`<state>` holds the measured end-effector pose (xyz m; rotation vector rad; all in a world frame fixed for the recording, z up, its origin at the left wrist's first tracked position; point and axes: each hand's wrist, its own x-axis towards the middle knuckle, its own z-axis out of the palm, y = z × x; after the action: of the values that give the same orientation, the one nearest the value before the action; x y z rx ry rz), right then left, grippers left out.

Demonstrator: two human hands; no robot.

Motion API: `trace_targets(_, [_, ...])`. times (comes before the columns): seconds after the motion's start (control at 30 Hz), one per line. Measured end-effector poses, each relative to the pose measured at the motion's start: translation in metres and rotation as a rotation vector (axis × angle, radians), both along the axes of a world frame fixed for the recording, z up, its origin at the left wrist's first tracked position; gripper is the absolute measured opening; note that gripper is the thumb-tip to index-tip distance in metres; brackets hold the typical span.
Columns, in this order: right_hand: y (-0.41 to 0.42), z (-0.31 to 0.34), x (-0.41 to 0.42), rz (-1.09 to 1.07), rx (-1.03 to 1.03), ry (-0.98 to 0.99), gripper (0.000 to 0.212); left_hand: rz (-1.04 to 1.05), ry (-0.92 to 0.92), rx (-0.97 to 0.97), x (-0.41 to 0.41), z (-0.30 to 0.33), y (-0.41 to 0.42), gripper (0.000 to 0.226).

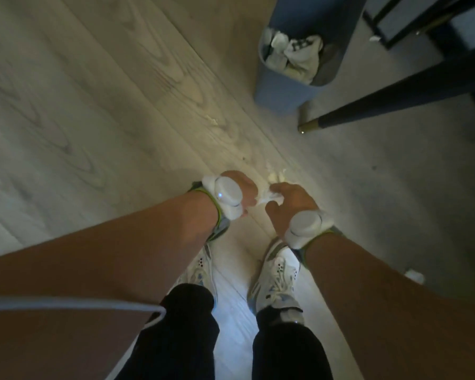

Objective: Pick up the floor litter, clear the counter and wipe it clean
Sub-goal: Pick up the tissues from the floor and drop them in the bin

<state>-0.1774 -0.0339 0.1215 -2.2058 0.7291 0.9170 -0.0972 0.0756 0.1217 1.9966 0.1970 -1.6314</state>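
A: Both hands are low over the wood floor (93, 105), just ahead of the white sneakers (279, 272).

B: Holding what?

A: A crumpled tissue (266, 195) between them. The left hand (242, 192) is curled closed on one end; the right hand (288, 200) has its fingers bent around the other.

B: More litter?

A: Scraps (359, 177) on the floor just beyond the hands, and a blue bin (283, 97) farther off, stuffed with paper, beside a dark chair leg (395, 97)

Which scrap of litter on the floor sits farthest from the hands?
Find the blue rectangular plastic bin, stuffed with crumpled white paper. To its right, under the black metal frame, lies a small white paper scrap. Unlike the scraps near the shoes, it lies alone on the grey floor.
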Motion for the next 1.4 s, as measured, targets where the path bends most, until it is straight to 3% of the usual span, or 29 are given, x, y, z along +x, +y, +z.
trace_targets(0.4, [-0.087, 0.031, 0.086, -0.119, -0.055, -0.272, 0.041, 0.109, -0.177, -0.129, 0.043, 0.022, -0.071, 0.032])
trace_targets(0.57, [-0.110, 0.036, 0.126, -0.188, 0.090, -0.414, 0.041, 0.154, -0.231, -0.163, 0.066, 0.031, -0.087, 0.033])
trace_targets(0.73, [-0.117, 0.026, 0.107, -0.067, -0.082, -0.361, 0.037, 0.122, -0.201, -0.149, 0.059, 0.027, -0.089, 0.032])
trace_targets(1.13, [-0.097, 0.010, -0.063, -0.250, -0.111, -0.042, 0.035, -0.094, 0.022, 0.012, -0.038, 0.004, -0.076, 0.031])
trace_targets(1.23, [-0.104, 0.002, -0.101, -0.269, -0.135, 0.058, 0.036, -0.226, 0.129, 0.025, -0.060, -0.002, -0.082, 0.016])
trace_targets(1.4, [-0.100, -0.037, -0.135, -0.359, -0.112, 0.097, 0.036, -0.224, 0.108, 0.033, -0.088, -0.038, -0.084, 0.023])
